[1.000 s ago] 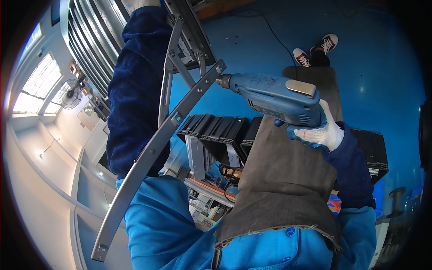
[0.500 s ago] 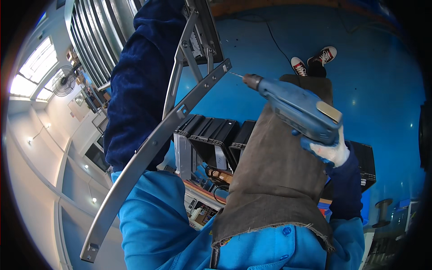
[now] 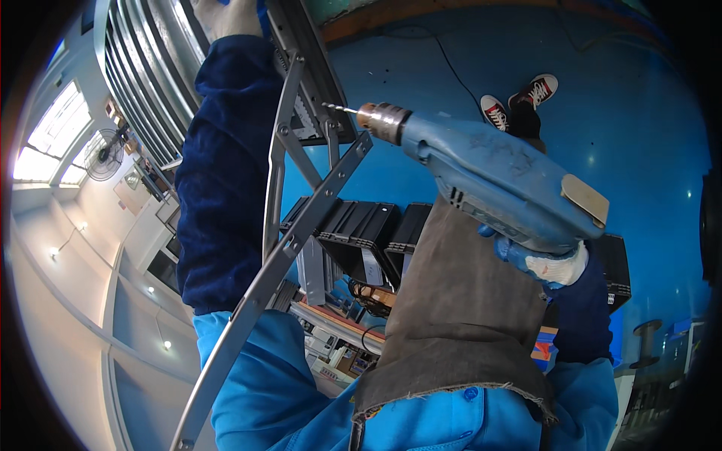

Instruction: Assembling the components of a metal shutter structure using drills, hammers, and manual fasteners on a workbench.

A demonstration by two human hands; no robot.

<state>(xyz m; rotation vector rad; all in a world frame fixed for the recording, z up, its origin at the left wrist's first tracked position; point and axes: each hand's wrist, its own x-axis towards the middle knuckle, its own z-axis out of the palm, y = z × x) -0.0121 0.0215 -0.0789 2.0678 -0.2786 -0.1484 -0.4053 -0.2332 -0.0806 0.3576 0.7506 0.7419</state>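
My right hand (image 3: 538, 259), in a blue and white glove, is closed round the handle of a blue power drill (image 3: 496, 161). A thin drill bit (image 3: 338, 107) points left from its chuck, in front of a dark metal frame (image 3: 338, 124) as I see it. Joined to that frame is a hinged linkage of grey metal bars (image 3: 282, 240), the longest slanting down to the lower left. My left hand (image 3: 229, 19), gloved, is at the top edge against the frame and seems to grip it. Its fingers are mostly out of view.
Ribbed shiny metal panels (image 3: 154, 75) stand beyond my left arm. Black crates (image 3: 361, 229) are below the linkage. A cable (image 3: 451, 60) lies on the blue floor (image 3: 632, 113) near my sneakers (image 3: 538, 90). A dark apron (image 3: 459, 301) covers my front.
The drill has come closer and its bit has moved left, past the bar's end. My left arm, the frame and the linkage have shifted left, and my left glove has come into view.
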